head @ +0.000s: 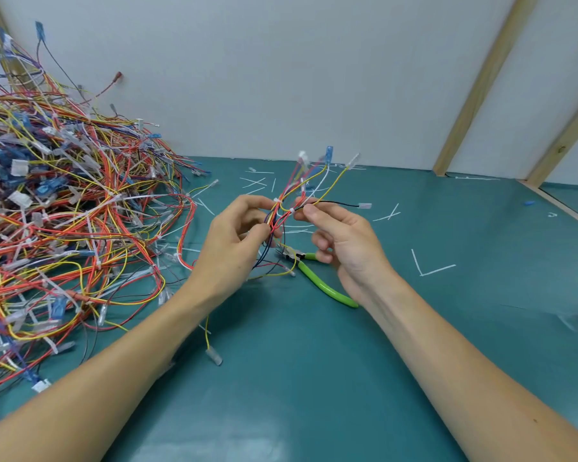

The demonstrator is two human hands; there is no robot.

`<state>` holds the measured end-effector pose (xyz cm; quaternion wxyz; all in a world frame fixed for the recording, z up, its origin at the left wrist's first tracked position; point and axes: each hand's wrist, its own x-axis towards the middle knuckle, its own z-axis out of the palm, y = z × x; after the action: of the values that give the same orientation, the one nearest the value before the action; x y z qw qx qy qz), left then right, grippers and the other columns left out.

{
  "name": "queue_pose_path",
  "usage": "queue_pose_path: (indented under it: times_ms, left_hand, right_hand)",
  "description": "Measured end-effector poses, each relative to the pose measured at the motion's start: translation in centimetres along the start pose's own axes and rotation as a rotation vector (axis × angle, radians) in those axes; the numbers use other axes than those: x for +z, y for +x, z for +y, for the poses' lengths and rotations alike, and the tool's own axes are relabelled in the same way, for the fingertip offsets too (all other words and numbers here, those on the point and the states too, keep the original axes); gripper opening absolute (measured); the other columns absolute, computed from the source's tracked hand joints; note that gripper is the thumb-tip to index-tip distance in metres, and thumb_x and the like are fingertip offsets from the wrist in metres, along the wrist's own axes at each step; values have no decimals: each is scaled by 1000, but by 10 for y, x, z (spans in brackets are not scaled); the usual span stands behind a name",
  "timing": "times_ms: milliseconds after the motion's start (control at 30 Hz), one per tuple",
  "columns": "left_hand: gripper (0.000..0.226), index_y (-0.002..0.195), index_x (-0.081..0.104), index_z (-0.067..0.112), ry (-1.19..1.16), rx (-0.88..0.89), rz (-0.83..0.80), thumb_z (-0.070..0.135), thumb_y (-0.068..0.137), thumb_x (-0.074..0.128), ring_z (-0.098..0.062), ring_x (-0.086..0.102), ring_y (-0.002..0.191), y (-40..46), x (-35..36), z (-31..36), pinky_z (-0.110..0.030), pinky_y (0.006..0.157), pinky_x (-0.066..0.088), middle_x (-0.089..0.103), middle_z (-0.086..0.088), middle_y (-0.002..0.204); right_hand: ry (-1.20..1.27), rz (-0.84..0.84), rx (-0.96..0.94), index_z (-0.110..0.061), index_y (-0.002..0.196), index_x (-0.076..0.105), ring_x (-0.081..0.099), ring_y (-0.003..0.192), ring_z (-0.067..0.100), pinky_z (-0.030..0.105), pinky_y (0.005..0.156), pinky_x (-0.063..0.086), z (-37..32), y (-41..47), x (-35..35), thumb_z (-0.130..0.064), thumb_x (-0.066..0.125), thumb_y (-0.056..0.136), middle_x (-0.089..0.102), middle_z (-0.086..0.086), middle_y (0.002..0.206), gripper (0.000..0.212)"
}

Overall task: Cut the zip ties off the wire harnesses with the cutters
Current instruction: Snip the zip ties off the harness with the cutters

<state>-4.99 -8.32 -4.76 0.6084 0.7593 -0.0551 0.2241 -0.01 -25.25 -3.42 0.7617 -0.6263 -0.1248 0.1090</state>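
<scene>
I hold one wire harness (309,185) of red, yellow, white and black wires above the teal table (297,378). My left hand (234,241) grips its bundled middle between thumb and fingers. My right hand (341,238) pinches the wires beside a white zip tie (291,210) with thumb and forefinger. A second white zip tie (276,200) sits on the bundle by my left fingertips. The green-handled cutters (321,281) lie on the table under my right hand, partly hidden by it.
A big tangled pile of harnesses (64,201) fills the left side of the table. Cut white zip tie pieces (427,268) lie scattered behind and right of my hands. A white wall with wooden battens (481,85) closes the back.
</scene>
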Motion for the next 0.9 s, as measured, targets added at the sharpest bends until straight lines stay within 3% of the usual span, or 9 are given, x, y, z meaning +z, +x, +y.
queue_pose_path:
  times_ms: [133,233,367,500,733,900]
  left_hand:
    - [26,114,59,19,64,-31,15,6,93,54,-19,68,87,-2,2,-1,-48,86,52,71,-6,86]
    - [25,116,62,19,315,163,99,8,94,60,-8,63,103,-3,0,-1,-30,92,48,67,4,103]
    - [9,100,72,16,425,348,104,22,93,72,-10,64,89,-3,0,4,-20,83,47,67,7,91]
    - [10,97,76,13,444,322,85,22,92,74,-10,61,78,-3,2,2,-25,76,48,63,4,81]
    - [9,102,73,13,273,196,93,14,97,65,-14,65,86,-5,2,7,-23,84,49,72,3,88]
    - [8,102,71,13,271,185,89,14,97,65,-14,65,86,-5,1,8,-22,85,49,71,0,87]
  right_hand:
    - [-66,-12,-23,-17,95,78,40,51,5,18,46,31,1,0,-4,-18,70,95,78,-2,94,8]
    - [-90,-3,-21,-14,100,78,42,52,5,18,47,33,0,1,-6,-18,71,94,79,1,96,9]
    - [-122,-42,-24,-15,95,79,45,53,8,21,49,35,1,-2,-3,-17,72,94,77,3,94,8]
    - [-134,-55,-30,-18,89,80,46,54,8,22,50,36,3,-3,-2,-17,73,92,77,13,96,7]
    - [21,-25,43,-21,98,79,48,53,7,19,46,37,0,1,-6,-28,74,92,74,-5,86,10]
    - [22,-54,-1,-26,107,80,49,56,6,18,48,39,-2,3,-12,-26,73,94,76,-5,95,15]
